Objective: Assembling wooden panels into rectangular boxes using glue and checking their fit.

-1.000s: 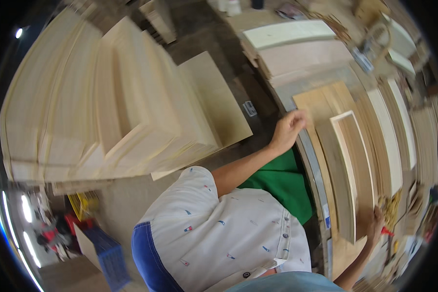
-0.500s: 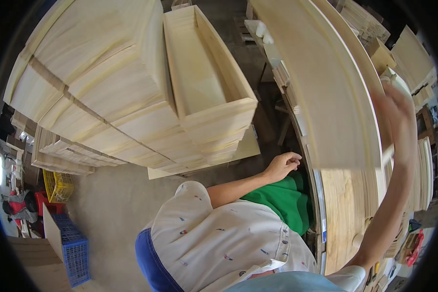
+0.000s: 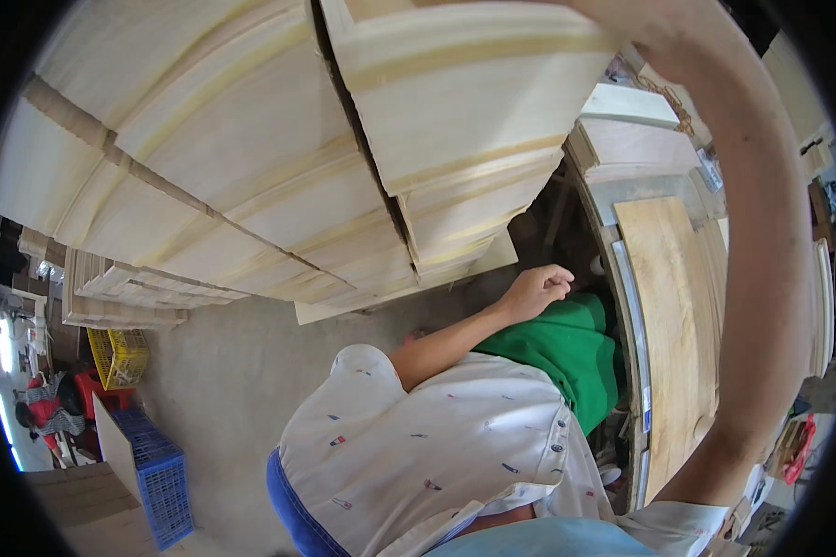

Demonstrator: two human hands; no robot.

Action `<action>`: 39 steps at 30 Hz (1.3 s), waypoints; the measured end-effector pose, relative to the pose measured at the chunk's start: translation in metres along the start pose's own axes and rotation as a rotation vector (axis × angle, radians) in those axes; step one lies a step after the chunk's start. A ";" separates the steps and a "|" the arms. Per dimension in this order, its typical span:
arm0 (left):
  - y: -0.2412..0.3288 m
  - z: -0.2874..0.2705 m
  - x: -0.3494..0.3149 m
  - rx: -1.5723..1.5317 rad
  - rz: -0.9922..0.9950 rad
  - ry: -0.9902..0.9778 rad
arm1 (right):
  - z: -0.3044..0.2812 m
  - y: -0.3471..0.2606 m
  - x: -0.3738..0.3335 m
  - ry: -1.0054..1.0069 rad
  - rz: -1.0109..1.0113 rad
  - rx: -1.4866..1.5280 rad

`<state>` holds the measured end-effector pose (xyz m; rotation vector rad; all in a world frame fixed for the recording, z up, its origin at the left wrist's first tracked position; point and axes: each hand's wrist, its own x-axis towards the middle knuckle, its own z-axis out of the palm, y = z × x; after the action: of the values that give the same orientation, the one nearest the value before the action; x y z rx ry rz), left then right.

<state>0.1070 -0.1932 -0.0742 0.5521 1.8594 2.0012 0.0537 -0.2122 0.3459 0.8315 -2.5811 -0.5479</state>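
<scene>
My right arm stretches up to the top of the view, where my blurred right hand is at the upper edge of a pale wooden box. The hand grips that edge, with its fingers partly cut off by the frame. The box sits on a stack of similar boxes, its long inside mostly out of view. My left hand rests in a loose fist above the green cloth at my lap, with nothing visible in it.
Tall stacks of pale boxes stand at the left, close beside the held one. A workbench with boards runs along the right. On the floor at the far left are a blue crate and a yellow crate. Another person is behind them.
The wooden box has moved left from above the bench onto the stack, with my right hand following it. My left hand stays nearly in place.
</scene>
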 end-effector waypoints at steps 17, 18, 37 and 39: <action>0.023 -0.076 -0.057 0.212 -0.156 0.152 | 0.075 0.001 -0.062 0.075 0.356 1.322; 0.039 -0.080 -0.065 0.210 -0.139 0.086 | 0.085 -0.001 -0.068 0.110 0.423 1.459; -0.088 -0.117 -0.103 0.131 -0.488 0.520 | 0.386 -0.199 -0.154 -0.395 0.393 1.754; -0.074 -0.112 -0.098 0.104 -0.540 0.602 | 0.372 -0.194 -0.148 -0.462 0.420 1.705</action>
<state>0.1337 -0.3336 -0.1592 -0.5515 2.1355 1.8042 0.0863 -0.1749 -0.0964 0.4290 -3.0164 2.0133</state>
